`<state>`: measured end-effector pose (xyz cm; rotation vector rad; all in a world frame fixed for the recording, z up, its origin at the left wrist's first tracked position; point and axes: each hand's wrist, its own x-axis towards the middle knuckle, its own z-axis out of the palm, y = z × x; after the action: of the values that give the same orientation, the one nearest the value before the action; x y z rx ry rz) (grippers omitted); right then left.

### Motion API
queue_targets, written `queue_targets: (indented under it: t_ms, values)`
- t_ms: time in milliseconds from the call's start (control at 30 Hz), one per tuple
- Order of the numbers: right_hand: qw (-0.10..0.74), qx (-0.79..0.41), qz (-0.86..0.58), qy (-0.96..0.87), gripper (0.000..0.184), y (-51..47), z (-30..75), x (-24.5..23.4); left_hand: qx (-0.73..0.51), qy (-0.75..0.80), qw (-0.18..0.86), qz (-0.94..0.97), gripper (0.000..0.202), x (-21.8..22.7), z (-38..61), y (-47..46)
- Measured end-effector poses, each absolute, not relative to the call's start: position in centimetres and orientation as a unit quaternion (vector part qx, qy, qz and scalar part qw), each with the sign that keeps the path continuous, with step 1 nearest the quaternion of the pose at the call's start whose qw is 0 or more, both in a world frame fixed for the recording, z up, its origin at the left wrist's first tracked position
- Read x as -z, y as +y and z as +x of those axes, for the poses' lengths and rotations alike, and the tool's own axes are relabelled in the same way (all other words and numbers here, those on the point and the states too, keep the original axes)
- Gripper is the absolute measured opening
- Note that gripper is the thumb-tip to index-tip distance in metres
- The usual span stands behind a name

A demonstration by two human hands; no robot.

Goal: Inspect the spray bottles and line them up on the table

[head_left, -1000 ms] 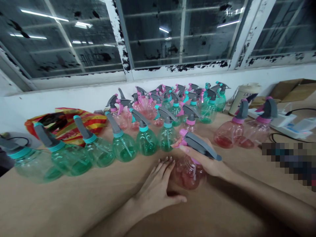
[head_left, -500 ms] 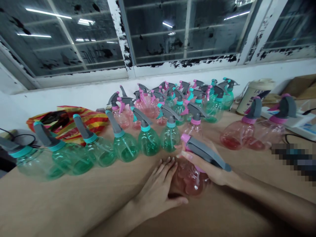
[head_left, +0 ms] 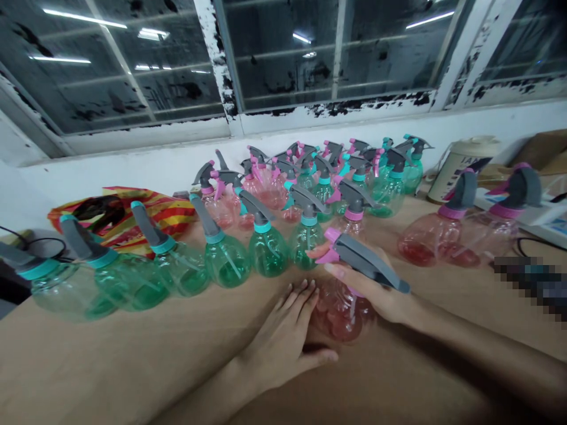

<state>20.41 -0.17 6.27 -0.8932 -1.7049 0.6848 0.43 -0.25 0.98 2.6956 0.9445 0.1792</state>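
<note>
Pink trigger (head_left: 328,257) on the held spray bottle (head_left: 344,319) farther out than half a second ago

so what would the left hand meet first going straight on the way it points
Probably the front row's rightmost green bottle, though depth is unclear and the held pink bottle could get brushed first.

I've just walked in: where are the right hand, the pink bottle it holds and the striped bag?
Right hand (head_left: 384,299): head view, back of the hand.
Pink bottle (head_left: 343,321): head view, its clear body.
Striped bag (head_left: 173,222): head view, its right side.
</note>
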Motion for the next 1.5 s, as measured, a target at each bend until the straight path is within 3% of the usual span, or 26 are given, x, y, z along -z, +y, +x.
queue_targets:
  t_ms: [500, 867, 1067, 1500]
  values:
    - [0.519, -0.277, -0.388, -0.709, 0.013, -0.15, 20.6, -6.1, -0.038, 0.328, 0.116, 0.937, 0.089, -0.87, 0.39, -0.27]
    - [0.524, -0.236, -0.391, -0.719, 0.03, -0.48, 20.66, -6.3, -0.043, 0.321, 0.115, 0.939, 0.085, -0.92, 0.39, -0.26]
    - [0.522, -0.291, -0.378, -0.707, 0.014, -0.14, 21.13, -5.98, -0.047, 0.317, 0.102, 0.942, 0.083, -0.81, 0.36, -0.2]
    - [0.534, -0.301, -0.375, -0.695, 0.012, -0.23, 20.74, -6.18, -0.029, 0.319, 0.087, 0.943, 0.085, -0.94, 0.48, -0.31]
